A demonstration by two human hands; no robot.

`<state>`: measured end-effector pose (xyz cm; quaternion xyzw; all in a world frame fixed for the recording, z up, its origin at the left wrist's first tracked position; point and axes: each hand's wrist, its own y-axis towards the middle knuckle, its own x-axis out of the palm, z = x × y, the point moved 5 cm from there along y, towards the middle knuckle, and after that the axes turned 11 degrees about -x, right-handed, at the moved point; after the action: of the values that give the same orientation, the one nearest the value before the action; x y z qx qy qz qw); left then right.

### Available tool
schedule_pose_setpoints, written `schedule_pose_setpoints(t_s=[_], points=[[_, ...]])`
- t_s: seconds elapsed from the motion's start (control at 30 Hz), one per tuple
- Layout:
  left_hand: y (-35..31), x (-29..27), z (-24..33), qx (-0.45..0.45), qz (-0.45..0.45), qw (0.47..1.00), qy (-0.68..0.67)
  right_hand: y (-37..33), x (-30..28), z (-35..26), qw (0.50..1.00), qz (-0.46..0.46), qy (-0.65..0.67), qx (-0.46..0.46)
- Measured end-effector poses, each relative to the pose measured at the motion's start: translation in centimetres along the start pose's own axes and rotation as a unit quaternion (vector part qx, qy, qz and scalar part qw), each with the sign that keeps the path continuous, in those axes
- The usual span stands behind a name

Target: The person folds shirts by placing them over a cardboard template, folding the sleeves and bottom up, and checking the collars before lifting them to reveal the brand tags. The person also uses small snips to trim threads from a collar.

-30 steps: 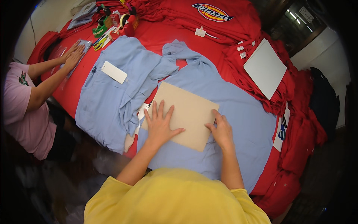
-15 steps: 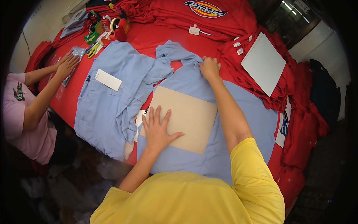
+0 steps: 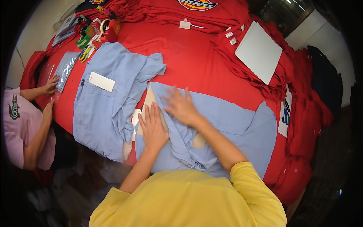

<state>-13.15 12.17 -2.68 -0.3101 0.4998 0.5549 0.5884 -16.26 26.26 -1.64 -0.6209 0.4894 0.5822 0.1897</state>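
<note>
A light blue shirt (image 3: 234, 121) lies in front of me, its far side folded over a beige cardboard sheet (image 3: 150, 96). Only the board's left strip and a small patch near the middle show. My left hand (image 3: 154, 128) rests flat with fingers stretched, partly on the board and partly at the fold's edge. Over the folded cloth, my right hand (image 3: 183, 108) has its fingers spread and somewhat blurred; nothing is in it. Whether its palm touches the cloth I cannot tell.
To the left lies another blue shirt (image 3: 102, 125) with a white tag (image 3: 101, 81). Beyond it are yellow scissors (image 3: 85, 53) and a tape dispenser (image 3: 85, 39). White boards (image 3: 259, 53) top red garments (image 3: 227, 56) at right. A co-worker's hands (image 3: 50, 89) are near a bagged blue garment (image 3: 66, 70).
The blue shirt's far part and sleeve have been folded toward me over the board. My right hand has let go of the cloth and come nearer. The co-worker's hands have drawn back.
</note>
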Motion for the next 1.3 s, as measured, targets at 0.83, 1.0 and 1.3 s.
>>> schedule_pose_setpoints(t_s=[0.83, 1.0, 1.3], points=[[-0.9, -1.0, 0.6, 0.151, -0.057, 0.934, -0.319, -38.2, -22.5, 6.6, 0.843, 0.091, -0.319, 0.423], [-0.9, -1.0, 1.3, 0.166, -0.057, 0.934, -0.313, -44.1, -19.3, 3.1, 0.797, 0.071, -0.312, 0.512], [-1.9, -2.4, 1.9, 0.222, -0.119, 0.955, -0.158, -38.5, -16.9, 10.2, 0.816, 0.227, -0.127, 0.516]])
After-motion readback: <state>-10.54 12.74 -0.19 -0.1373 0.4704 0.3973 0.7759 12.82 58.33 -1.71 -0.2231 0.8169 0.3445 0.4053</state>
